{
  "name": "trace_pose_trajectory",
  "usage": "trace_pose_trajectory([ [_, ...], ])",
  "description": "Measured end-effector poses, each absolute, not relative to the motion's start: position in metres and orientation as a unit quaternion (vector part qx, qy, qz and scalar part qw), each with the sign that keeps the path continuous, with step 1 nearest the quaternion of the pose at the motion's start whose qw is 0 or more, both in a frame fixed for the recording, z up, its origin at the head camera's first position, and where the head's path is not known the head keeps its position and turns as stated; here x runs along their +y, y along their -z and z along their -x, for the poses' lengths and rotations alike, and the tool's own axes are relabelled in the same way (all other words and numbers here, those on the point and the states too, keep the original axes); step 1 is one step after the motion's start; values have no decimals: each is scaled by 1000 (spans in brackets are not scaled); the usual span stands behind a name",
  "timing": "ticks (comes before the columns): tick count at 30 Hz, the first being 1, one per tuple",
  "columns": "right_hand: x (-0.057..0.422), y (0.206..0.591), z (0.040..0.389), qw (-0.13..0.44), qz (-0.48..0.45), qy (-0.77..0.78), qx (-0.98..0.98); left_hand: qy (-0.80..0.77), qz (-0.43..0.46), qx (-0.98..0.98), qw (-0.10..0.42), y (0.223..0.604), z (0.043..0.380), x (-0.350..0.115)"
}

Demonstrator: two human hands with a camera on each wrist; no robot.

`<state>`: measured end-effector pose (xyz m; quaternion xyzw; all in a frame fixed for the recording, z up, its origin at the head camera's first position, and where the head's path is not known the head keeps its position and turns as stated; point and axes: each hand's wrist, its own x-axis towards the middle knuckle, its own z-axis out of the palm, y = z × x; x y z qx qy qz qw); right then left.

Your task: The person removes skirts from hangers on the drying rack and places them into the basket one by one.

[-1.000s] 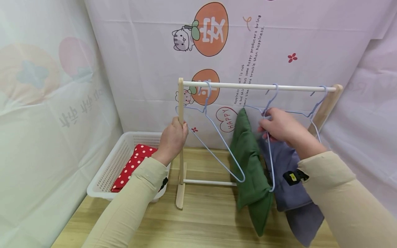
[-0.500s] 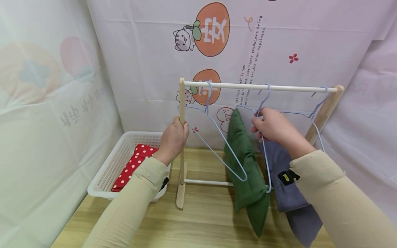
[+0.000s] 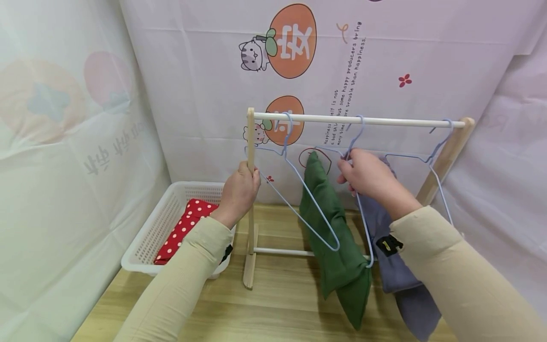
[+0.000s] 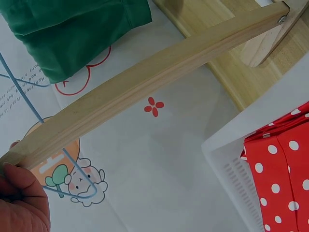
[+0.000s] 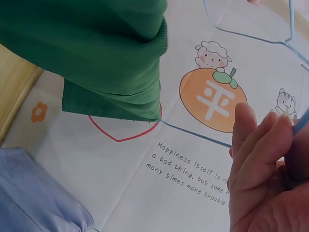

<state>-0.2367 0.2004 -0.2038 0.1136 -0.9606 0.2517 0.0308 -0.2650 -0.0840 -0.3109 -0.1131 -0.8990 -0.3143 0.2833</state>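
My left hand [image 3: 239, 194] grips the upright wooden post [image 3: 250, 142] at the left end of a small clothes rack. With the fingers of my right hand [image 3: 369, 175], I pinch a blue wire hanger [image 3: 364, 223] just below its hook, which sits over the white top bar [image 3: 397, 121]. A green garment [image 3: 337, 251] hangs slanted on that hanger; in the right wrist view its folded cloth [image 5: 116, 63] fills the upper left. To the right, partly behind my right arm, hangs a grey-blue garment [image 3: 393, 270]. A bare blue hanger [image 3: 291, 130] is on the bar's left part.
A white basket [image 3: 141, 240] stands left of the rack, holding a folded red polka-dot cloth [image 3: 183, 232]. Another blue hanger [image 3: 438, 180] is near the right post [image 3: 446, 156]. Printed white sheets [image 3: 205, 85] enclose the wooden tabletop [image 3: 282, 304].
My right hand has slid the hanger with the green garment leftward along the bar, closer to the bare hanger. My left hand has stayed on the post.
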Motion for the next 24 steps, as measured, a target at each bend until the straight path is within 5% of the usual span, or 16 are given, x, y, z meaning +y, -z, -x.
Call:
trace_pose_trajectory([
  [24, 172, 210, 242, 79, -144, -210, -964, 309, 107, -901, 285, 312, 266, -84],
])
